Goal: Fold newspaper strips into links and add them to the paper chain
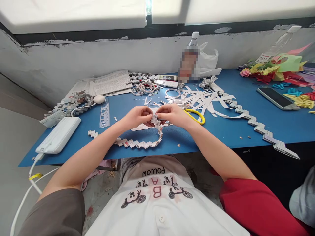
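Bottle [189,62] label blurred out, unreadable. Newspaper [110,82] print too small to read. Coloured paper pile [283,70] cut off at right edge. Fingers' [150,115] tips hidden behind the folded paper chain [140,142].

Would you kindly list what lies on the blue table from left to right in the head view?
Power bank → ruler → left hand → right hand, both pinching the paper chain → scissors → phone.
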`<state>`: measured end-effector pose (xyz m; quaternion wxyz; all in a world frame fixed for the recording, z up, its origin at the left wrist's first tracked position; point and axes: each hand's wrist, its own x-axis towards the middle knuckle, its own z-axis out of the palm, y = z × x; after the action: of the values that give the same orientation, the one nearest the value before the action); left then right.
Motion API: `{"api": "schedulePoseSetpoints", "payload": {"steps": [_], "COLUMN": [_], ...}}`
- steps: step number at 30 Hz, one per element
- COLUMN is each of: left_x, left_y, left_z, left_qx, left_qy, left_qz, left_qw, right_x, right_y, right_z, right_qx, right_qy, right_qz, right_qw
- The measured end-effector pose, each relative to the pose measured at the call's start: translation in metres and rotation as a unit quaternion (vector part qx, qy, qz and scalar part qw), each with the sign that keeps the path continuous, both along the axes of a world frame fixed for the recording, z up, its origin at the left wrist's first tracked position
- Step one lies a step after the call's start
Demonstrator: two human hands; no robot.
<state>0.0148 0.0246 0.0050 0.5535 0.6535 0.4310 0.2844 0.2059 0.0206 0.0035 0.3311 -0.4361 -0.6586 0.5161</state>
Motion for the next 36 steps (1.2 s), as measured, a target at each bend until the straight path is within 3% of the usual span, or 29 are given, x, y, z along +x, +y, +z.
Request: {"api": "schedulePoseSetpoints", "payload": {"steps": [4, 16, 26, 36], "left_x": [0.0008, 0.0016, -0.0031, -0.0036], "left_y": [0.0021, 0.0024, -0.0016, -0.0004], "left_z": [-0.0022, -0.0029, -0.0010, -0.0016], "left_qx": [0.012, 0.023, 0.128, 0.139], "left_qy": [-0.015, -0.004, 0.060, 0.075], "left_qz": [0.023, 0.036, -0.016, -0.046], "left_qw": [1.000, 0.999, 0.990, 0.986], "right_x": [-0.0013, -0.0007, -0.0029, -0.0033], "right_y": [0.0004, 0.0017, 0.0020, 0.0008], "right_z": [-0.0017, -0.0007, -0.0068, -0.0026], "right_qx": [0.026, 0.004, 0.093, 0.077], "right_qy": [0.017, 0.027, 0.003, -0.027], "right_qz": [-0.024, -0.024, -0.005, 0.005], "right_qw": [0.999, 0.999, 0.996, 0.997]}}
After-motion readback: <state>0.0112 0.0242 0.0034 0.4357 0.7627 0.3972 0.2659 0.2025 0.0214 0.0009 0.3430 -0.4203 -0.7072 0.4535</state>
